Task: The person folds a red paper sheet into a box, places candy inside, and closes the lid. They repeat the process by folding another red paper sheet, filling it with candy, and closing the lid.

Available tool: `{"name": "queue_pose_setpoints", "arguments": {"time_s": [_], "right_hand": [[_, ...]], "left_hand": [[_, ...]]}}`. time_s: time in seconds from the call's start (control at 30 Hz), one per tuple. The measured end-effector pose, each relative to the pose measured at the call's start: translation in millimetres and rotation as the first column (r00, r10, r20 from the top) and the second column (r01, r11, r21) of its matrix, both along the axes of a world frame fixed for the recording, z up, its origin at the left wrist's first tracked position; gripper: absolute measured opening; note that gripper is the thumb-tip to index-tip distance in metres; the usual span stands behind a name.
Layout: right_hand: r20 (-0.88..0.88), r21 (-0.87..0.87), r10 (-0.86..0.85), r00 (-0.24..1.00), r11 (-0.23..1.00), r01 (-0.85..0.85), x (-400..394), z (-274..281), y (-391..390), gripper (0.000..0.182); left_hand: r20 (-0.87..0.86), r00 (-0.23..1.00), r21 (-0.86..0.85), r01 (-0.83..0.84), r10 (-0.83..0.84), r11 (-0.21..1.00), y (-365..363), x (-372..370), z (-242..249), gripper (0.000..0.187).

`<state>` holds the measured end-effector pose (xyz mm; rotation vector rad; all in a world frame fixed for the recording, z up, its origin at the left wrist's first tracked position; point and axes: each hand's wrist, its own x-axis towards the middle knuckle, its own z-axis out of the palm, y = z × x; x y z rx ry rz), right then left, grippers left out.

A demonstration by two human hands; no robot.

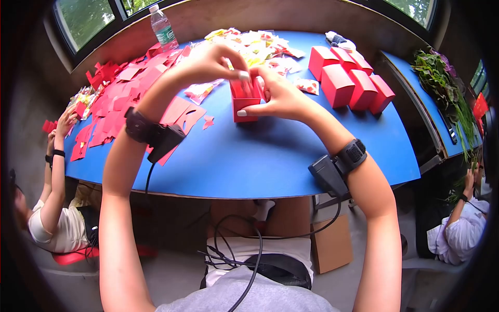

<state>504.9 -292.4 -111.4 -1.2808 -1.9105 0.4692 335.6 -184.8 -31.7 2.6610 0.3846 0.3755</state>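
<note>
A red paper box (245,112) stands upright on the blue table with its top open. My right hand (280,93) is closed around its right side, thumb across the front and fingers behind. From above, my left hand (221,60) reaches to the box's opening with fingers bent together and pointing down. Those fingertips are blurred and partly hidden at the rim, so what they pinch cannot be made out. Behind my hands lies a pile of small colourful packets (254,41). One red-and-white packet (306,86) lies right of the box, another packet (201,92) to its left.
Several closed red boxes (338,86) stand at the right of the blue table (234,166). Flat red cardboard pieces (122,93) cover the left, with a water bottle (163,28) behind. People sit at both sides; greenery (439,78) lies on another table. Cables hang from my wrist devices.
</note>
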Motion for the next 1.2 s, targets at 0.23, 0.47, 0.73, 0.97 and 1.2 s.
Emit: {"name": "queue_pose_setpoints", "arguments": {"time_s": [0.23,0.47,0.73,0.97,1.2], "right_hand": [[0.038,0.031,-0.039,0.999,0.999,0.037,-0.1,0.4,0.5,0.073],[0.013,0.071,-0.045,0.999,0.996,0.044,-2.5,0.3,-1.5,0.079],[0.056,0.035,-0.045,0.997,0.998,0.043,-3.1,7.1,-4.7,0.075],[0.024,0.054,-0.015,1.000,0.998,0.013,-1.8,3.2,-1.8,0.078],[0.000,0.068,-0.012,1.000,0.998,0.012,-1.9,2.4,-1.5,0.073]], "left_hand": [[0.035,0.978,0.178,-0.207,0.204,0.962,-14.2,8.6,-33.2,0.023],[-0.029,0.941,0.112,-0.332,0.337,0.937,152.0,8.7,-34.7,0.048],[-0.012,0.968,0.342,-0.231,0.250,0.911,161.8,19.9,-75.8,0.039],[-0.144,0.936,0.586,-0.182,0.322,0.790,120.6,10.1,-46.0,0.031],[0.173,0.984,0.107,0.014,-0.033,0.994,37.5,-17.3,4.3,0.027]]}}
